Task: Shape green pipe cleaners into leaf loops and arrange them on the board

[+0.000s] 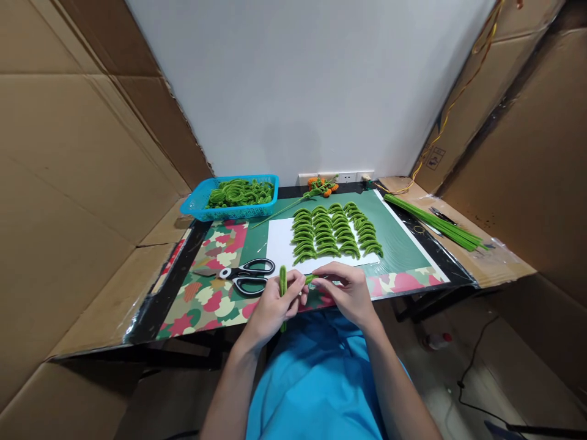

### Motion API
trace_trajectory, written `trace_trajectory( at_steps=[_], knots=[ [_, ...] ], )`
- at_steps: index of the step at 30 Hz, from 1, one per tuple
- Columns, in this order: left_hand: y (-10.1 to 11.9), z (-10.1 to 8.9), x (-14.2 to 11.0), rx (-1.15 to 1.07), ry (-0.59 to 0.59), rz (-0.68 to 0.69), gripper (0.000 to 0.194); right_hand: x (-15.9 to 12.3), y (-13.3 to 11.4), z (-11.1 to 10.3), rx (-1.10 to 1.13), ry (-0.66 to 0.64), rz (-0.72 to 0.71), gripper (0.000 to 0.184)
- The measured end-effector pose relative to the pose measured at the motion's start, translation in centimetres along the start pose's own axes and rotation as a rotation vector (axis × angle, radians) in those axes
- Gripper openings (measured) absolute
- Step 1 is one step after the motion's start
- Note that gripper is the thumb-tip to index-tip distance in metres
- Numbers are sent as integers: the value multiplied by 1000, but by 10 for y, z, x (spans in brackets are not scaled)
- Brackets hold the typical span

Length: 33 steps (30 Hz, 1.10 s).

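Observation:
My left hand (279, 297) is closed around a green pipe cleaner (283, 281), whose folded end stands up above the fingers while another part hangs below the palm. My right hand (346, 290) pinches a short green piece (310, 278) that runs across to the left fingertips. Whether both green parts are one pipe cleaner, I cannot tell. Just beyond the hands, rows of curved green pipe-cleaner leaves (324, 235) lie on a white sheet (279, 241). Black-and-white scissors (238, 275) rest at the left, close to my left hand, blades pointing left.
At the back left stands a blue basket (197, 205) of green pipe-cleaner pieces (241, 192). An orange flower with a green stem (323, 186) lies behind the sheet. Straight green stems (435, 223) and a dark tool (443, 215) lie at the right. Cardboard walls (92, 153) enclose both sides.

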State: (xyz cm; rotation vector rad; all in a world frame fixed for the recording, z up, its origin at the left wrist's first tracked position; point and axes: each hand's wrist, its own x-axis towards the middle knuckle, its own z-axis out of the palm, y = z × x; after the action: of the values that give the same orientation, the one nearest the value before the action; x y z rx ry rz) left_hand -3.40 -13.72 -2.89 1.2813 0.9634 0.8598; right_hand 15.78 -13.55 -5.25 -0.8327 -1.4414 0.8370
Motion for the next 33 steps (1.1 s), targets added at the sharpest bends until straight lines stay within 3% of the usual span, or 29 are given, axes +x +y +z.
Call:
trace_trajectory(
  at_steps=[17, 33],
  knots=[
    [-1, -1, -1, -26, -25, 21, 41, -4, 3, 2, 138, -2, 95, 14],
    [1, -2, 0, -46, -31, -36, 45, -4, 0, 0, 88, -30, 36, 13]
  ],
)
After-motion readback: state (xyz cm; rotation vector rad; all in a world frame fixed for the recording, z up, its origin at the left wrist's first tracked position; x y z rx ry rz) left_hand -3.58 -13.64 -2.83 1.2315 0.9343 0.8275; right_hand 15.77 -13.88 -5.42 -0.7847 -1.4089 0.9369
